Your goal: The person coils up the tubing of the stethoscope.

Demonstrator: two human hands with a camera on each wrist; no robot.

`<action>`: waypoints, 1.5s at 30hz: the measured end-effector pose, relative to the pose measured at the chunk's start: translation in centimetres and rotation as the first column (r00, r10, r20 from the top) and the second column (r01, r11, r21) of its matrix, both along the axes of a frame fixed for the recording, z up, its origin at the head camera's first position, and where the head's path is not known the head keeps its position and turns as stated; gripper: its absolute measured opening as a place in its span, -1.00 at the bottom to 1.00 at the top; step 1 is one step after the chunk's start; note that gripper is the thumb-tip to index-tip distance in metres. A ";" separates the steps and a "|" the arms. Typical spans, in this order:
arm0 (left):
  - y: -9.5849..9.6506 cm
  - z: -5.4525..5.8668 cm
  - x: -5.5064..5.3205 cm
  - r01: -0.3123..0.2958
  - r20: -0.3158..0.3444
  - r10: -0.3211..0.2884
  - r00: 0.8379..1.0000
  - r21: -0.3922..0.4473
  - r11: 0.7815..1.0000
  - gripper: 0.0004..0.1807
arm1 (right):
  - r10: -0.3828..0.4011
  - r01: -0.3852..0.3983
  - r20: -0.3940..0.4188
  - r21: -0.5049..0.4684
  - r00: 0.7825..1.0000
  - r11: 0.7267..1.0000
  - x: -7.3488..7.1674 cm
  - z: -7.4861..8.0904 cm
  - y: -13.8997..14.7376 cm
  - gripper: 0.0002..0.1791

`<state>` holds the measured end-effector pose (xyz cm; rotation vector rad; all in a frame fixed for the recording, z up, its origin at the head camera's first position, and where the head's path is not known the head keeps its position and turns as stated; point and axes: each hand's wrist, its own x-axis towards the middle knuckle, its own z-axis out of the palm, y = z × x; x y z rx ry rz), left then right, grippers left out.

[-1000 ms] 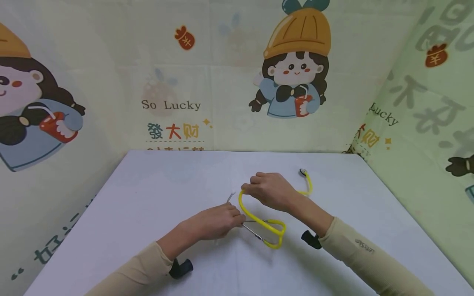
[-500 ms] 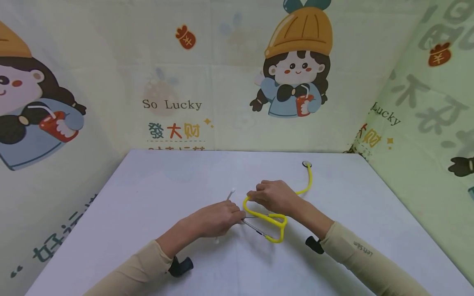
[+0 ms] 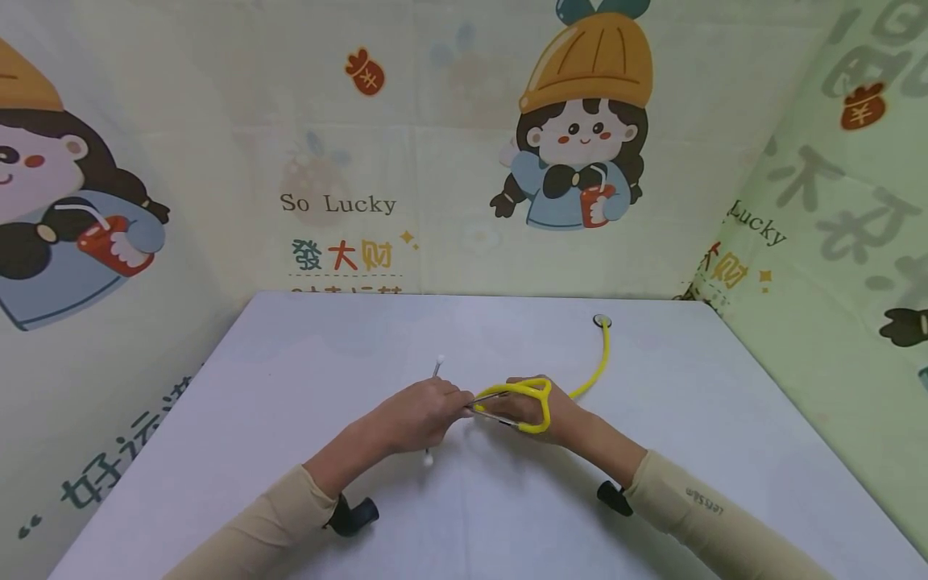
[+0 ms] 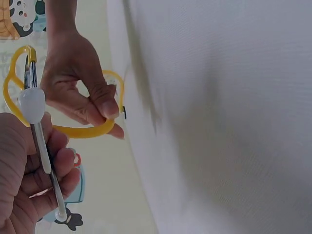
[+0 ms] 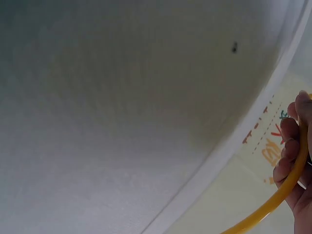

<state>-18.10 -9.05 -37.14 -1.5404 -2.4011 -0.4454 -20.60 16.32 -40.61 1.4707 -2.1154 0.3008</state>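
Note:
A stethoscope with yellow tubing (image 3: 605,354) is held between both hands over the white table. My left hand (image 3: 424,415) grips its metal ear tubes, whose white eartips (image 3: 428,460) stick out on either side of the fist. In the left wrist view, one eartip (image 4: 31,105) shows close up beside the curled fingers. My right hand (image 3: 567,419) pinches the tubing between thumb and fingers; the forked yellow part (image 3: 540,391) overlaps this hand in the head view. The tubing (image 5: 273,202) runs across the right palm. The round chest piece (image 3: 602,321) rests near the table's far edge.
The white tabletop (image 3: 348,338) ends at a patterned backdrop (image 3: 449,161) along the back and sides. Black wrist cameras (image 3: 354,515) hang under both sleeves, low over the table.
My right hand has come down toward the left hand, which has shifted slightly up and left. The forked yellow part has swung up in front of the right hand. The chest piece has turned flat.

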 end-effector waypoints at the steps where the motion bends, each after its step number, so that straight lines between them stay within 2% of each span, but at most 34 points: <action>1: 0.0 0.0 -0.1 -0.013 -0.004 0.013 1.000 0.008 1.000 -0.91 | 0.014 -0.015 -0.017 -0.013 1.000 1.000 0.0 -0.2 -0.1 -0.66; 8: -0.2 0.1 -0.5 -0.090 0.003 0.090 0.996 0.034 0.995 -0.93 | 0.037 -0.043 -0.166 -0.031 0.986 0.999 0.3 -0.9 -0.4 -0.58; 10: -0.2 0.1 -0.6 -0.103 0.008 0.103 0.995 0.040 0.994 -0.94 | 0.010 -0.013 -0.143 -0.019 0.990 1.000 0.7 -0.8 -0.4 -0.63; 13: -0.3 0.0 -0.6 -0.131 0.022 0.130 0.991 0.043 0.990 -0.93 | -0.062 0.064 -0.064 0.042 0.996 0.997 1.3 -0.5 -0.6 -0.72; 17: -0.4 0.0 -0.6 -0.165 0.047 0.163 0.986 0.043 0.985 -0.92 | -0.148 0.143 0.027 0.136 0.989 0.980 2.1 -0.1 -0.9 -0.81; 20: -0.4 0.0 -0.7 -0.182 0.050 0.180 0.982 0.041 0.982 -0.92 | -0.182 0.170 0.059 0.170 0.981 0.971 2.4 0.0 -1.1 -0.81; 24: -0.4 0.0 -0.7 -0.213 0.050 0.211 0.976 0.036 0.976 -0.91 | -0.181 0.164 0.089 0.176 0.979 0.971 2.9 0.2 -1.3 -0.81; 33: -0.5 -0.3 -0.7 -0.243 0.059 0.241 0.969 0.033 0.969 -0.92 | -0.179 0.157 0.101 0.192 0.979 0.969 3.9 0.4 -2.0 -0.80; 39: -0.6 -0.6 -0.8 -0.247 0.050 0.246 0.968 0.014 0.969 -0.94 | -0.173 0.156 0.075 0.187 0.982 0.970 4.5 0.6 -2.4 -0.80; 45: -0.9 -0.6 -0.9 -0.250 0.008 0.250 0.968 -0.004 0.968 -0.93 | -0.198 0.179 0.076 0.203 0.977 0.963 5.0 1.1 -2.6 -0.83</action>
